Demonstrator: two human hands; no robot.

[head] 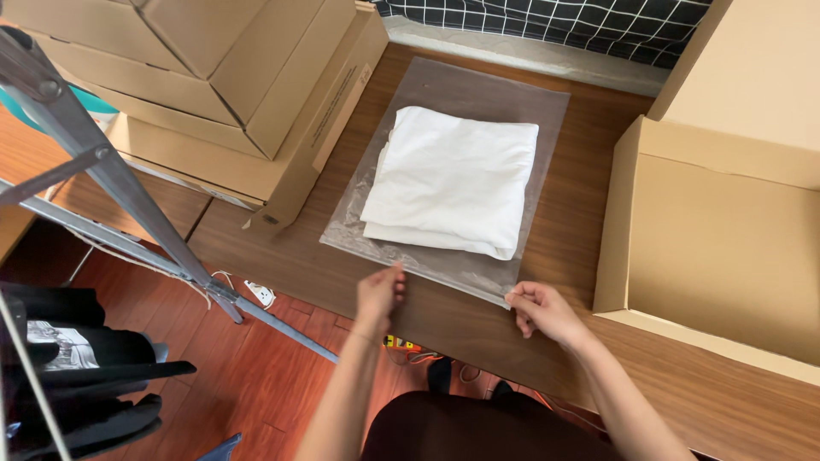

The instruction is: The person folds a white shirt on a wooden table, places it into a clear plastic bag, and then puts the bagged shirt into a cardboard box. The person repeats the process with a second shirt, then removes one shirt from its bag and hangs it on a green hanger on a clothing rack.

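Observation:
A folded white cloth [453,179] lies on a clear plastic bag [478,90] spread flat on a brown wooden table [564,222]. My right hand [538,309] pinches the bag's near right corner between thumb and fingers. My left hand [378,293] rests at the bag's near edge, fingertips touching the plastic near its left part. Both forearms reach up from the bottom of the view.
An open cardboard box [709,239] sits at the right on the table. Stacked cardboard boxes [222,77] stand at the upper left. A grey metal rack [111,179] crosses the left side, with dark clothes [77,367] below on the red wooden floor.

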